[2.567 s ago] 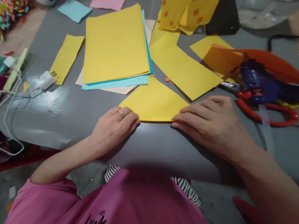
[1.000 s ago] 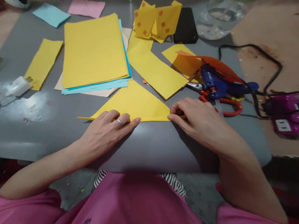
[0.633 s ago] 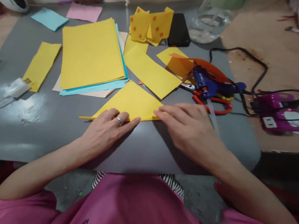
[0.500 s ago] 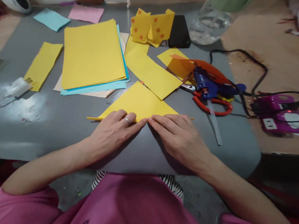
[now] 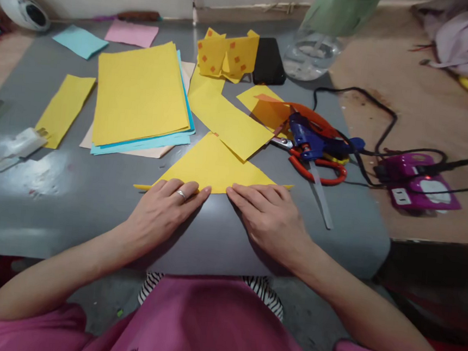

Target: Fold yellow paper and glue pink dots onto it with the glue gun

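A sheet of yellow paper [image 5: 214, 165] lies in front of me, its near edge rolled thin, with slim pointed ends sticking out on both sides. My left hand [image 5: 163, 207], with a ring on one finger, grips the left part of that rolled edge; its fingers are bent over it and the thumb is on the near side. My right hand [image 5: 269, 214] does the same on the right part, fingers together. A short stretch of the edge shows between the two thumbs. Beyond, a yellow strip [image 5: 238, 124] overlaps the sheet's far corner.
A paper stack [image 5: 143, 94] lies far left. A spotted yellow paper piece [image 5: 228, 55] stands by a black phone [image 5: 271, 61] and a water bottle [image 5: 314, 51]. To the right are a blue glue gun [image 5: 309, 138], red-handled scissors [image 5: 336, 176] and a purple power strip [image 5: 414, 180].
My hands have moved apart along the rolled edge, the left one shifting left, so a gap now shows between the thumbs. The camera view has shifted slightly.
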